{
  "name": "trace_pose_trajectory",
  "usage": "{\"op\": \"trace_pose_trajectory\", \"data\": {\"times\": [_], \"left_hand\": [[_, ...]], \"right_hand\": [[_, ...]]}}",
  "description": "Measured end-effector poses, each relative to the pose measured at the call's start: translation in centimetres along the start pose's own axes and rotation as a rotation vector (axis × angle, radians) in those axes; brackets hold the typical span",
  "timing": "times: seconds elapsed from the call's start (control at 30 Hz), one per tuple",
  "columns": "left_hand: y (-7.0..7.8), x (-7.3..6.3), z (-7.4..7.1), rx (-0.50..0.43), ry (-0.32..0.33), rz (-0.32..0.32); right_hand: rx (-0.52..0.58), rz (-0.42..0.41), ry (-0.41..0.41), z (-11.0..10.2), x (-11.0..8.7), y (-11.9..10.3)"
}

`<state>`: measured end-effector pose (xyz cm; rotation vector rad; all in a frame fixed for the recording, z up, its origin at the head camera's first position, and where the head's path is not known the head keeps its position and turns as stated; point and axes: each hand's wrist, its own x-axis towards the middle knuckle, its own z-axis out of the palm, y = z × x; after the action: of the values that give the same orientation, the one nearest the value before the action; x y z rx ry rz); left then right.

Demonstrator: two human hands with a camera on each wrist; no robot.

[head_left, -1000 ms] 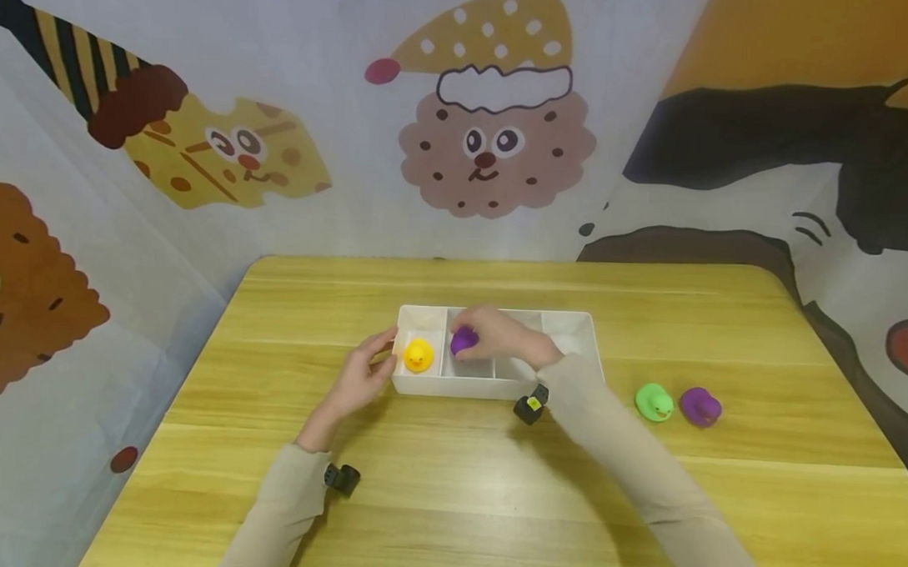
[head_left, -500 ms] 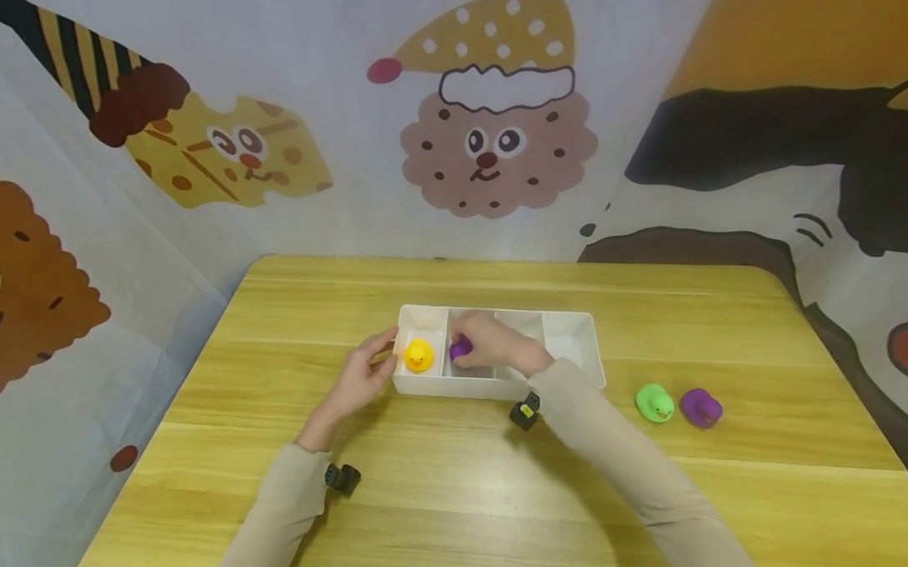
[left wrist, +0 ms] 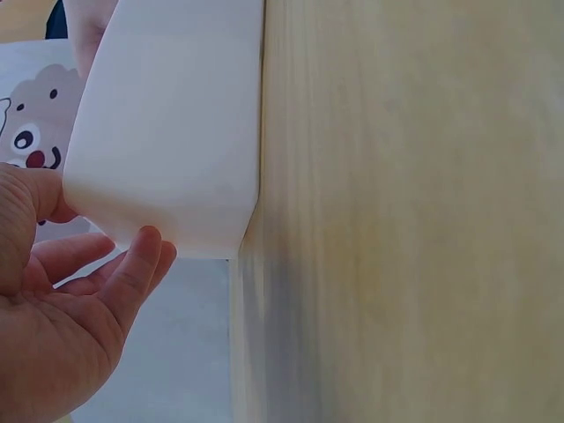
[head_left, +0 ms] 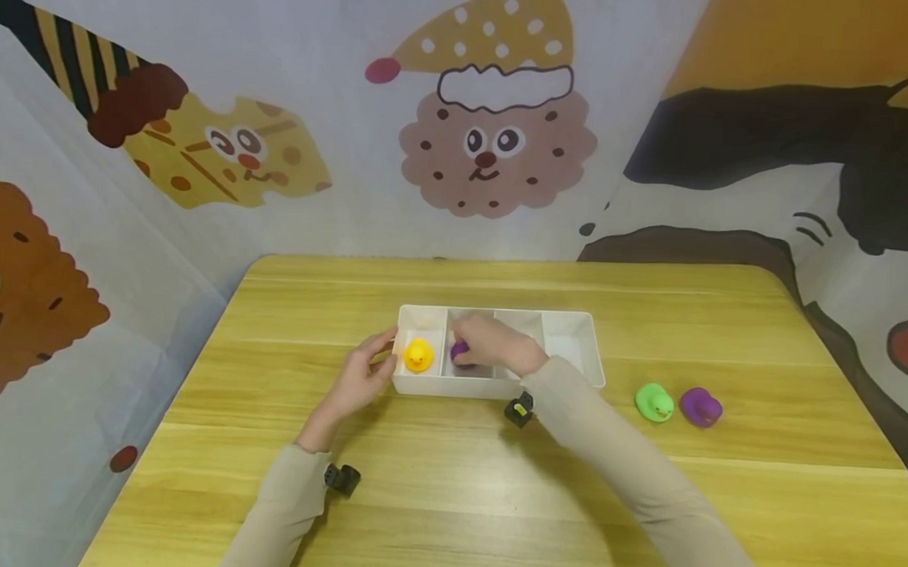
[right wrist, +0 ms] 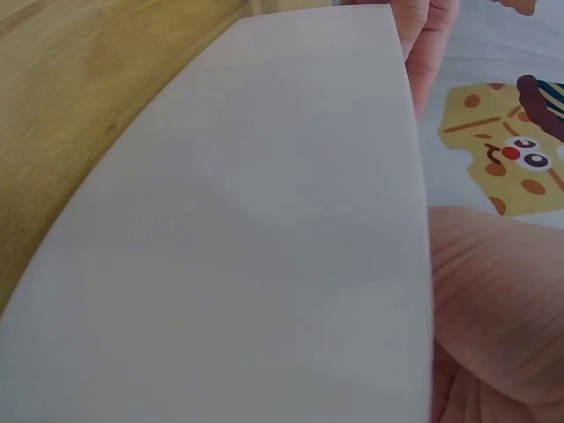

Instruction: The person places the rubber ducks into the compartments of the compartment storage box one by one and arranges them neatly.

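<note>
A white divided box [head_left: 458, 388] lies lengthwise on the table. In its second compartment from the left, my right hand [head_left: 493, 342] pinches a purple rubber duck [head_left: 460, 354], mostly hidden by the fingers. The leftmost compartment holds a yellow rubber duck [head_left: 419, 356]. My left hand [head_left: 359, 374] touches the box's left end with spread, relaxed fingers. In the left wrist view, the fingertips [left wrist: 144, 242] rest against the box's end wall [left wrist: 167, 233]. The right wrist view is mostly filled by the box's outer wall [right wrist: 229, 229], which hides the right fingertips.
To the right of the box, a green rubber duck [head_left: 654, 403] and another purple duck [head_left: 701, 407] sit side by side on the wooden table [head_left: 446, 500]. A cartoon-printed cloth [head_left: 352, 196] hangs behind the table. Small black cameras [head_left: 520, 409] are worn at both wrists.
My right hand has lowered slightly with the purple duck inside the second compartment, and its wrist has shifted a little left. My left hand has stayed at the box's end.
</note>
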<state>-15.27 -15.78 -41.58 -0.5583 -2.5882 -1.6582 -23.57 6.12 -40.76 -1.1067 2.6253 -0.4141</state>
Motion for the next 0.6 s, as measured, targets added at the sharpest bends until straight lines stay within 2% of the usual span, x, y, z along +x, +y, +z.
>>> {"op": "trace_pose_trajectory", "data": {"times": [0.23,0.6], "left_hand": [[-0.07,-0.01,0.01,0.002,0.0,0.001],[-0.14,-0.02,-0.03,0.004,-0.001,0.002]], "right_hand": [[-0.002,0.008,-0.008,-0.11,-0.01,-0.15],[0.151,-0.041,0.116,-0.34,-0.78,0.35]]}}
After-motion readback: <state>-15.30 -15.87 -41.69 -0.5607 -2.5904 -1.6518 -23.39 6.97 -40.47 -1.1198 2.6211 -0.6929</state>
